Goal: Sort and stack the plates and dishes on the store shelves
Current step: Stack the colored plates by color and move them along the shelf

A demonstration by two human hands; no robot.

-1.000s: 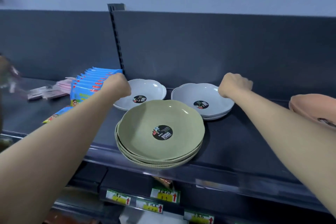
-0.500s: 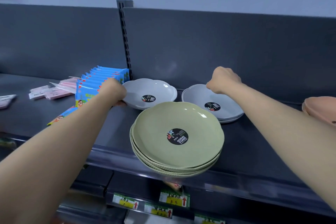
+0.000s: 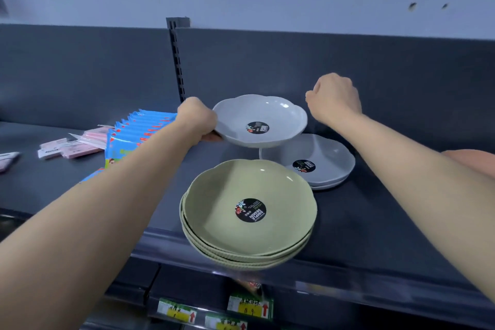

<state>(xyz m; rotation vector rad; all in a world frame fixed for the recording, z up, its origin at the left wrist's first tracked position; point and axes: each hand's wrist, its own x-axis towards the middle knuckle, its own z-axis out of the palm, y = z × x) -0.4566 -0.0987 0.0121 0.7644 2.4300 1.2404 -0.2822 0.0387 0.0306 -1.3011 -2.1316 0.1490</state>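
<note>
My left hand [image 3: 197, 119] grips the left rim of a pale grey scalloped dish [image 3: 261, 119] and holds it in the air above the dark shelf [image 3: 361, 222]. Its right side overlaps a small stack of grey dishes [image 3: 320, 162] resting on the shelf. My right hand [image 3: 333, 98] hovers above that stack, just right of the lifted dish, fingers curled with nothing in them. A stack of green dishes [image 3: 249, 211] sits at the shelf's front edge, jutting slightly over it.
Blue packets [image 3: 139, 128] stand in a row at the left, with pink packets [image 3: 77, 144] beyond them. A pink dish [image 3: 474, 161] shows at the right edge. A slotted upright [image 3: 176, 61] splits the back panel. Price tags [image 3: 249, 305] hang below.
My left hand has lifted the left grey dish off the shelf and carried it right, over the edge of the grey stack. My right hand has risen off that stack.
</note>
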